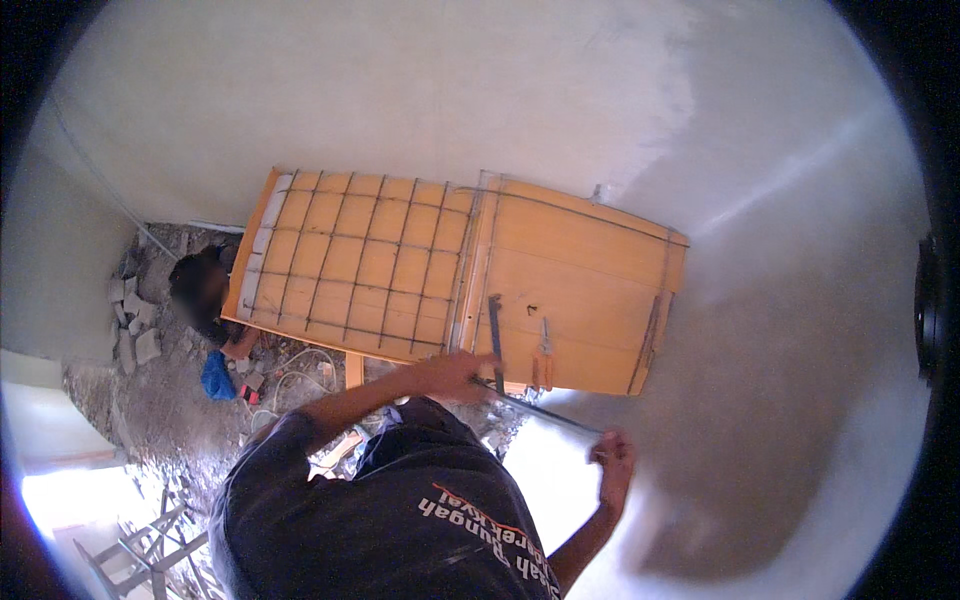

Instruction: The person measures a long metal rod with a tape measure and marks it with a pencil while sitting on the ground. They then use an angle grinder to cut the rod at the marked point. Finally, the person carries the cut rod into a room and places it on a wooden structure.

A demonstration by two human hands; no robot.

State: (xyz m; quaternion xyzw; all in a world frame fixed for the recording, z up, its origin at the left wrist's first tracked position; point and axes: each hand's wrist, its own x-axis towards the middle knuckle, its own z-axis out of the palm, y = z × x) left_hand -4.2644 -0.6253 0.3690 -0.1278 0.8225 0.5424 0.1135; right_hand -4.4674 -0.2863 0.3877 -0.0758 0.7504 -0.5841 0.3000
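My left hand is closed round one end of a thin steel rod, at the front edge of an orange wooden board. The rod slants down to my right hand, whose fingers are curled on its other end, off the board's edge. A narrow dark blue bar lies on the board and reaches my left hand; whether the fingers touch it is unclear. Just right of it lie orange-handled pliers. A grid of tied steel rods covers the board's left half.
Another person crouches at the board's left end, near a blue bag. Broken blocks lie on the rubble floor. A wooden frame stands at lower left. Plastered walls rise behind and to the right.
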